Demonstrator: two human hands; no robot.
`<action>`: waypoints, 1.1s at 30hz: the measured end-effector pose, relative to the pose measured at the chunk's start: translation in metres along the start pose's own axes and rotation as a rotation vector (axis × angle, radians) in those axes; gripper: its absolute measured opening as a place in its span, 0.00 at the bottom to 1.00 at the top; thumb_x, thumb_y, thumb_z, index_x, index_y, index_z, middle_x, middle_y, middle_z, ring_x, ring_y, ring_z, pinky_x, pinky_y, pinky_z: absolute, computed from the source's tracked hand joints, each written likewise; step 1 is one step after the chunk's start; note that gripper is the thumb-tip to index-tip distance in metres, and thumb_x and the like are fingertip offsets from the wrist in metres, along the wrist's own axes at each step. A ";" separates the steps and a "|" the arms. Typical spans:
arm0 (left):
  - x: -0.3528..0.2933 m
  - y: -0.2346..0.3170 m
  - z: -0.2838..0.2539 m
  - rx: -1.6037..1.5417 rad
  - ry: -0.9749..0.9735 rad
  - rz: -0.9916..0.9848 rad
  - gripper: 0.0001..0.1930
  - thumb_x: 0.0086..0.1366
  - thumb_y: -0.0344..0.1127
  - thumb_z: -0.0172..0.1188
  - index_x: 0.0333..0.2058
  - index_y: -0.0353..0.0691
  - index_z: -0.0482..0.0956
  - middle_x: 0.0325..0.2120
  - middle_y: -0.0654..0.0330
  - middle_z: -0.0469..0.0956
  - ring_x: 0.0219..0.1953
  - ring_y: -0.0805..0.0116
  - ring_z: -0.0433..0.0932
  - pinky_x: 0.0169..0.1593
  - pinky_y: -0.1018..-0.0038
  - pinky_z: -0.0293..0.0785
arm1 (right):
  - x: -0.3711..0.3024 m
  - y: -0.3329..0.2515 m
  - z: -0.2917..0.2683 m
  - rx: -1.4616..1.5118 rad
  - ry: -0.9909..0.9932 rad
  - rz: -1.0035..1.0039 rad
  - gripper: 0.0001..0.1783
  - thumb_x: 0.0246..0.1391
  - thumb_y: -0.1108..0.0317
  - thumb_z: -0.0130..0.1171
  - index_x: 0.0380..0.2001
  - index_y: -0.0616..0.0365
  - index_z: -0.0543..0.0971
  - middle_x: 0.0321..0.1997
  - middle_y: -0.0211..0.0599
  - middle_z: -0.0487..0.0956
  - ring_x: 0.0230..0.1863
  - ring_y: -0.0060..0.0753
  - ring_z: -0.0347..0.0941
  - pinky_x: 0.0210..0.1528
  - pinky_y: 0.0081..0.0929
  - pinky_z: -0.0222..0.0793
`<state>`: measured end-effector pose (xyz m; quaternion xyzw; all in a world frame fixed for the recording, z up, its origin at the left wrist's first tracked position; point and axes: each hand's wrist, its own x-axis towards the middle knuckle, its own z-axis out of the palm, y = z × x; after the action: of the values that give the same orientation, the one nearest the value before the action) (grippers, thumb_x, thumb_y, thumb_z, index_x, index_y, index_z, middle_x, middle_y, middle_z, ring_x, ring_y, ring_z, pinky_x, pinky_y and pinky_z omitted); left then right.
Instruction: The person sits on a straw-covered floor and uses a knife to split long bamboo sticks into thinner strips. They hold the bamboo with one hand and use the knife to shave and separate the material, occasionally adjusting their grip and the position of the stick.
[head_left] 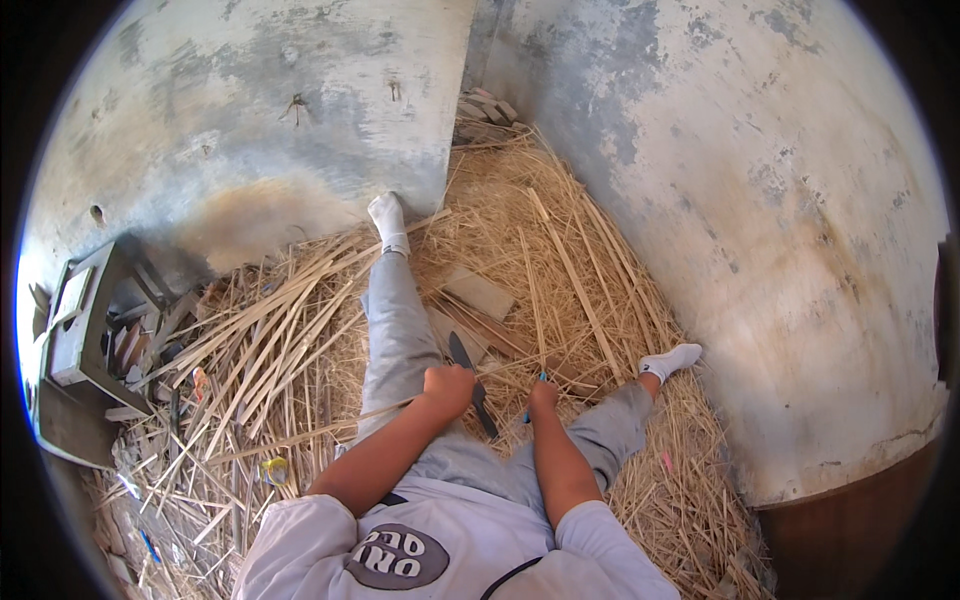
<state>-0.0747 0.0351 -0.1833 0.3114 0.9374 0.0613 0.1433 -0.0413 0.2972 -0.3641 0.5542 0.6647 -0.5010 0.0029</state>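
My left hand (449,390) is closed over my left thigh, round a thin bamboo strip (385,410) that runs out to the left past my forearm. Partly behind that hand, a dark-bladed knife (484,408) lies slantwise between my legs, its pointed end away from me. A short way to the right, my right hand (542,399) is closed round a slim blue-handled tool (526,417). Blue shows above and below the fist; the tool's exact kind is hidden. My legs in grey trousers (395,315) are spread, white-socked feet toward the walls.
Long split strips (290,350) are heaped on the left, near a worn wooden cabinet (90,320) on its side. Shavings (500,190) cover the floor. A flat board (480,293) lies between my legs. A yellow tape roll (274,470) is at my left. Peeling walls (760,200) meet ahead.
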 end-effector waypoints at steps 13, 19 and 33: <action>0.002 -0.005 -0.011 -0.235 -0.004 -0.060 0.15 0.73 0.47 0.50 0.44 0.45 0.80 0.40 0.52 0.84 0.46 0.49 0.83 0.46 0.50 0.78 | 0.058 0.035 0.017 0.156 0.025 0.116 0.17 0.67 0.61 0.51 0.49 0.65 0.72 0.21 0.33 0.63 0.16 0.26 0.55 0.21 0.35 0.56; 0.002 0.001 -0.015 -0.254 -0.029 -0.036 0.15 0.73 0.47 0.49 0.45 0.46 0.80 0.41 0.53 0.84 0.47 0.49 0.83 0.48 0.50 0.77 | 0.060 0.035 0.002 0.045 0.004 0.091 0.15 0.66 0.62 0.52 0.46 0.64 0.72 0.21 0.34 0.65 0.16 0.29 0.59 0.20 0.38 0.59; 0.002 -0.011 -0.009 -0.271 -0.003 -0.067 0.15 0.72 0.46 0.50 0.45 0.47 0.81 0.41 0.52 0.84 0.45 0.47 0.83 0.47 0.51 0.78 | -0.044 -0.014 -0.008 0.186 -0.181 -0.186 0.10 0.60 0.71 0.61 0.41 0.60 0.72 0.30 0.41 0.80 0.23 0.32 0.80 0.22 0.30 0.76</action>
<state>-0.0849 0.0274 -0.1778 0.2577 0.9303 0.1819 0.1874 -0.0304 0.2720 -0.3260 0.4406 0.6611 -0.6063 -0.0351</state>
